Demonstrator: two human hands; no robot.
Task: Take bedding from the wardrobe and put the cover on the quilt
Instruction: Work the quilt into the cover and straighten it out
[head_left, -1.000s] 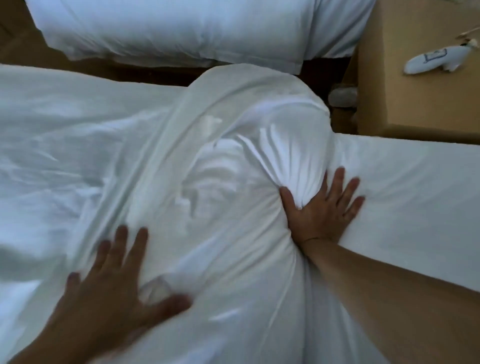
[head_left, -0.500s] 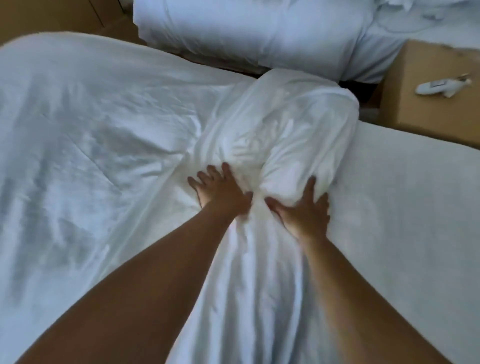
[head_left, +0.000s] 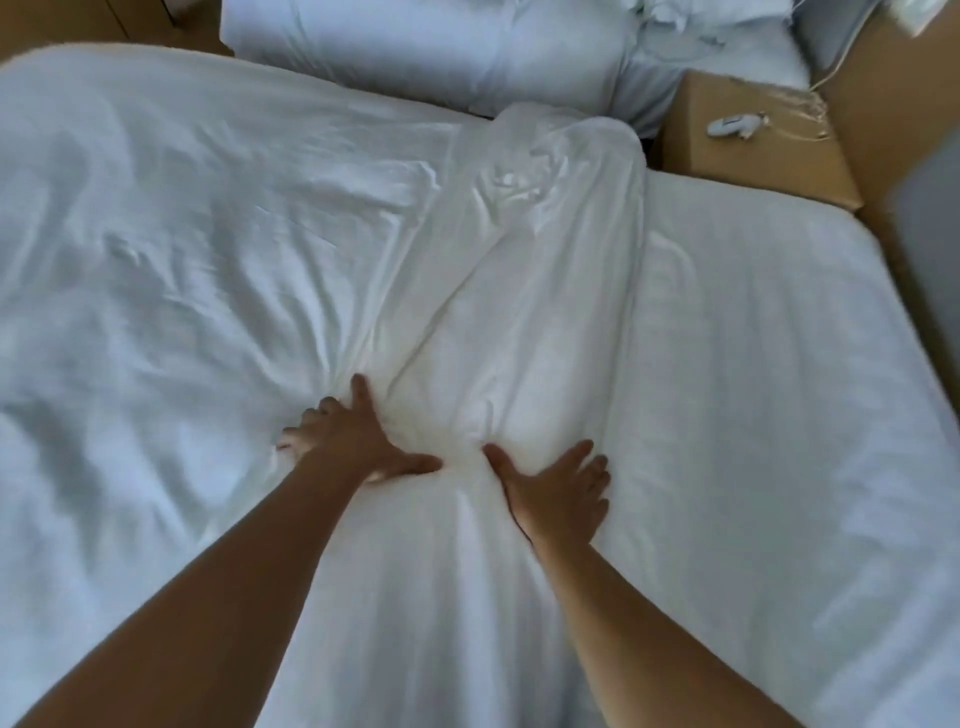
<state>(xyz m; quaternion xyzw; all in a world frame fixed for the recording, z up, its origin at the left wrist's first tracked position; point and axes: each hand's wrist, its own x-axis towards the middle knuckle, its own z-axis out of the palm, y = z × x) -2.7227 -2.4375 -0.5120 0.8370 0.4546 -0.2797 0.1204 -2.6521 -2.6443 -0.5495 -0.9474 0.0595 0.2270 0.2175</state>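
So both hands were down flat on the white cover (head_left: 218, 270), which lay rumpled over most of the bed, from the left edge of the frame across to the middle. A long rounded bulge (head_left: 550, 312) ran from the centre toward the upper middle, thick and padded-looking. Its far end was crinkled and reached nearly to the pillows (head_left: 415, 47) piled along the top. The quilt seemed to be inside that bulge, but it was all under fabric, so I couldn't see it directly.

The left hand (head_left: 358, 447) sat just left of centre. Its palm pressed into the cover at the near left corner of the bulge, fingers spread, thumb sticking out to the right. The outer fingers were sunk into the folds and a bit blurry. Creases fanned out from it to the left.

The right hand (head_left: 558, 493) was just right of it, also spread and flat, pushing against the near end of the bulge with the thumb pointing up and left. The two thumbs were near each other but apart, with gathered fabric between them. Neither hand was gripping anything.

On the right side of the frame the mattress sheet (head_left: 779, 415) lay smooth. A brown nightstand (head_left: 753, 166) in the upper right had a small white gadget (head_left: 735, 124) with a cord on it.
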